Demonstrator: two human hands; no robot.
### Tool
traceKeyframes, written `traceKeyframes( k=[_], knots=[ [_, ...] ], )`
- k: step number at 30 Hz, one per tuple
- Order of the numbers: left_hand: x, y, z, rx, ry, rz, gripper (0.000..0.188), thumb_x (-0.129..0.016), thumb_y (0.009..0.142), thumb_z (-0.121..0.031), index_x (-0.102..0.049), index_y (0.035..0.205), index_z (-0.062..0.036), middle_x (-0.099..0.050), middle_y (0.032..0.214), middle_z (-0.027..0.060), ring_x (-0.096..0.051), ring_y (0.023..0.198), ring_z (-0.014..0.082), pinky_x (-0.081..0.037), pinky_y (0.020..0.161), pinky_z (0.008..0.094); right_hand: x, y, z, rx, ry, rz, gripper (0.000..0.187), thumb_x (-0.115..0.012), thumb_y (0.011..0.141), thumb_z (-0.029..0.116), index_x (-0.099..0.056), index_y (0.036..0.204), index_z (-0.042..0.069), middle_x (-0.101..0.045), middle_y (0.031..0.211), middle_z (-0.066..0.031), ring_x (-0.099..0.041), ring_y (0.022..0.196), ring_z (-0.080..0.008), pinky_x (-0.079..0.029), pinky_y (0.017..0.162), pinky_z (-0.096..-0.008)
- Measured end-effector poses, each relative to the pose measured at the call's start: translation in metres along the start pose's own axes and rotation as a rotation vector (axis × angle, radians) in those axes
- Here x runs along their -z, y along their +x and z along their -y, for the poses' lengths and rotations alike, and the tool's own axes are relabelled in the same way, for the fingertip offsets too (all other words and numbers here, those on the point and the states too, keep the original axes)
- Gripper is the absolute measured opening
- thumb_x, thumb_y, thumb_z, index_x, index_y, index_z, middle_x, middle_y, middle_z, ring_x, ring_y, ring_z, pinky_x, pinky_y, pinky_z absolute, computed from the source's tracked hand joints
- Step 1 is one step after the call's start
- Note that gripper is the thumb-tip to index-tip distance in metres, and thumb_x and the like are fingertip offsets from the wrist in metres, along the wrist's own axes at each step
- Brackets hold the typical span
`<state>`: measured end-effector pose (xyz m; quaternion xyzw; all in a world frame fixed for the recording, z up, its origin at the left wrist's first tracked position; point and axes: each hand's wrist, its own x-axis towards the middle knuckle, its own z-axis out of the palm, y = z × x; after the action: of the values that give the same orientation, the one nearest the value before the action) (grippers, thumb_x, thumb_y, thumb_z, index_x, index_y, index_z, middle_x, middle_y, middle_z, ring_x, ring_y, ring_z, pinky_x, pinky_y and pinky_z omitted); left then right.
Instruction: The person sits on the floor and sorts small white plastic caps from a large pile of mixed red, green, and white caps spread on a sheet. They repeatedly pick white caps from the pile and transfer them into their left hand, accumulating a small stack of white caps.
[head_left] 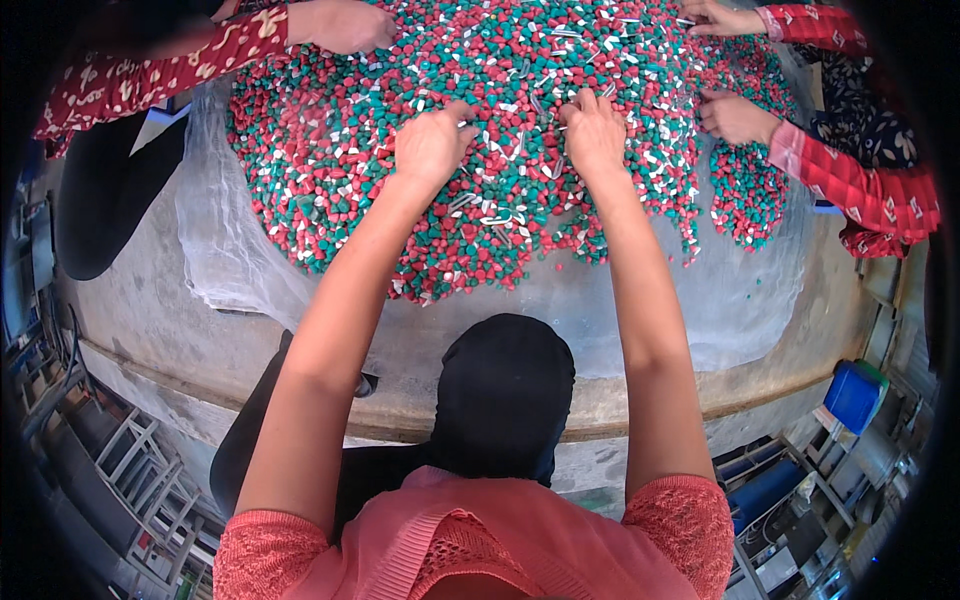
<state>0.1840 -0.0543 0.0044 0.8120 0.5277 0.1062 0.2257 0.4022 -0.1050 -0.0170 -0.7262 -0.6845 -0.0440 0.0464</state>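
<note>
A wide, loose pile of small red, green and white pieces (pixel 330 215) lies in front of me, with thin white and clear strips (pixel 462 203) scattered through it. My left hand (pixel 432 148) is over the middle of the pile, fingers curled down against the pieces. To its right, my right hand (pixel 597 135) reaches in with bent fingers, thumb close to the fingertips. Both hands look closed in a pinch, but whatever is between the fingers is too small or hidden to name.
A translucent sheet (pixel 235 250) lies under the pile on a grey concrete surface (pixel 130 300). Co-workers' hands work at the far left (pixel 345 25) and right (pixel 738 118). My black-clad knee (pixel 508 390) rises near the edge. Metal racks (pixel 150 480) and a blue container (pixel 855 395) stand lower down.
</note>
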Motion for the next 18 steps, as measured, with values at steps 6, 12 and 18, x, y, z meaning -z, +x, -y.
traceKeyframes(
  k=[6, 12, 18],
  knots=[
    [-0.002, 0.008, 0.003, -0.163, 0.192, 0.100, 0.022, -0.064, 0.075, -0.022, -0.058, 0.092, -0.0094, -0.063, 0.075, 0.0136, -0.063, 0.069, 0.0297, -0.050, 0.060, 0.0412, 0.007, 0.002, -0.005, -0.384, 0.725, 0.050, 0.021, -0.067, 0.073, 0.015, -0.064, 0.091, 0.006, -0.065, 0.079, -0.0132, -0.062, 0.074, -0.0288, -0.048, 0.069, -0.0386],
    [-0.005, 0.010, 0.004, -0.168, 0.204, 0.094, 0.019, -0.062, 0.077, -0.024, -0.059, 0.092, -0.0115, -0.064, 0.077, 0.0117, -0.062, 0.070, 0.0294, -0.048, 0.061, 0.0418, -0.006, 0.021, 0.015, -0.316, 0.576, 0.052, 0.026, -0.068, 0.073, 0.019, -0.062, 0.095, 0.005, -0.064, 0.080, -0.0144, -0.063, 0.075, -0.0287, -0.049, 0.068, -0.0380],
    [0.013, 0.002, 0.018, -0.020, 0.028, 0.015, 0.026, -0.066, 0.075, -0.032, -0.063, 0.095, -0.0149, -0.061, 0.065, 0.0153, -0.061, 0.067, 0.0307, -0.047, 0.061, 0.0402, -0.016, 0.017, 0.007, -0.320, 0.749, 0.059, 0.020, -0.066, 0.076, 0.021, -0.065, 0.086, 0.003, -0.065, 0.081, -0.0105, -0.062, 0.076, -0.0222, -0.047, 0.067, -0.0326]
  ],
)
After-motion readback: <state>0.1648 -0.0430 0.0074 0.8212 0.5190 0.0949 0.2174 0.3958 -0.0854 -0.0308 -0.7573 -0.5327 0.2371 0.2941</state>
